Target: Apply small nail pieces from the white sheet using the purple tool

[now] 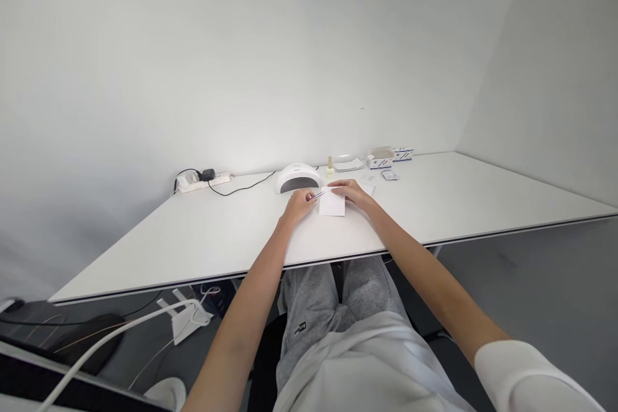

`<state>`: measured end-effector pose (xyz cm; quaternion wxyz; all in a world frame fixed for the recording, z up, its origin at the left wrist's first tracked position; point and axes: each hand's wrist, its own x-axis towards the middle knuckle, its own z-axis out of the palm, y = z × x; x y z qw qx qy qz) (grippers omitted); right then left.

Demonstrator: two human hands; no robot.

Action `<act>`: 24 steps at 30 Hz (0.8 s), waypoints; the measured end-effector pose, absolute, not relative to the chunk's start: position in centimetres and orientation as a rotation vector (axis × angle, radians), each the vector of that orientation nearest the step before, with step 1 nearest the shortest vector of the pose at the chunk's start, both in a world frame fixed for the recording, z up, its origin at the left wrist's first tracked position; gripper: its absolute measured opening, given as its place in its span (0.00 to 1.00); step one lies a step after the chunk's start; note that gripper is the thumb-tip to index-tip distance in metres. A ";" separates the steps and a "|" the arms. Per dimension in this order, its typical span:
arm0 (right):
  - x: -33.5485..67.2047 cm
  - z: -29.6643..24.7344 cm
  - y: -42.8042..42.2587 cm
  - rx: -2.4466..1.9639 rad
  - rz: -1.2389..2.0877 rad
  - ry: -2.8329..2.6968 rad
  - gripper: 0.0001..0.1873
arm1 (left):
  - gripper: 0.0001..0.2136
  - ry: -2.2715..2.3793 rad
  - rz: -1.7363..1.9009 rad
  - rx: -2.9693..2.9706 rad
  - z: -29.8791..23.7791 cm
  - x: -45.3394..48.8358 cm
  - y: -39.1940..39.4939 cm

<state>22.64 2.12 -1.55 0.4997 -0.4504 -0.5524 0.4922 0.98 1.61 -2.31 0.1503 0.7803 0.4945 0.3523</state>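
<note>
My left hand [299, 204] rests on the white table [217, 232], fingers pinched round thin metal tweezers [319, 194] that point right. A small white card [332, 204] with tiny dots lies flat between my hands. My right hand [351, 192] lies over the card's upper right corner, fingers curled and pressed onto it. Just behind my hands stands a white dome-shaped nail lamp [298, 177].
A small yellowish bottle [330, 168], a shallow white dish [348, 163], small white-and-blue boxes [386, 157] and small packets [389, 175] sit at the back. A power strip [203, 181] with a black cable lies back left. Walls close off the back and right.
</note>
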 end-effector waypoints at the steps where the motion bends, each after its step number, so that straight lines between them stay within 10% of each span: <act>1: 22.7 -1.6 2.2 -1.091 1.187 -1.338 0.13 | 0.07 1.421 1.013 2.239 -2.3 1.0 1.6; 24: 22.5 -1.1 1.5 -1.130 1.170 -1.343 0.12 | 0.07 1.384 1.024 2.257 -2.4 1.0 1.8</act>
